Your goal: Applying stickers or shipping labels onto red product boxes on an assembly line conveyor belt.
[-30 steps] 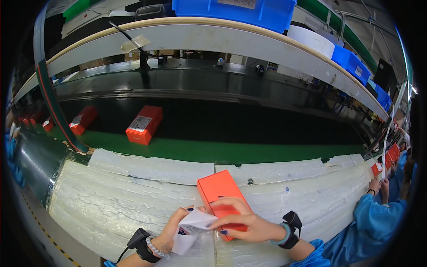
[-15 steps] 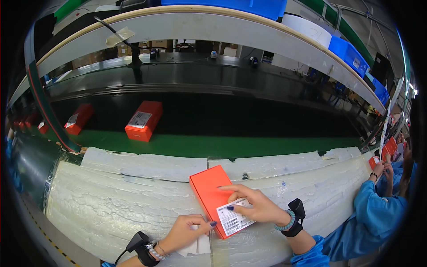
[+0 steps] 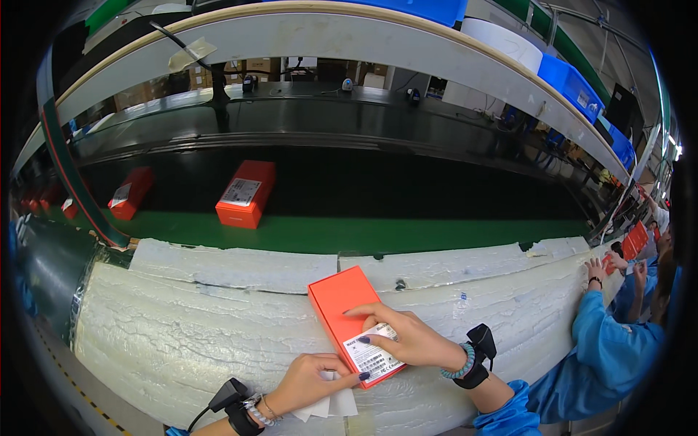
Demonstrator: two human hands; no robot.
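A flat orange-red box (image 3: 338, 294) lies tilted on the padded bench in front of me. A white printed label (image 3: 369, 360) covers its near end. My right hand (image 3: 416, 338) rests over the box with fingers apart, the thumb on the label and the index finger reaching across the lid. At the box's near left corner, my left hand (image 3: 309, 383) has curled fingers around white paper slips (image 3: 340, 402), and one fingertip touches the label's lower edge. Part of the slips is hidden under that hand.
Beyond the bench runs a dark green conveyor (image 3: 407, 236) carrying a labelled red box (image 3: 246, 196) and another red box (image 3: 132, 192). A shelf with blue bins (image 3: 571, 87) spans above. At right, a co-worker's blue sleeve (image 3: 596, 327) reaches over the bench.
My right hand has slid slightly left over the label, and my left fingertip has moved right onto its lower edge. The conveyor boxes shifted right. The co-worker's hand moved away from their box.
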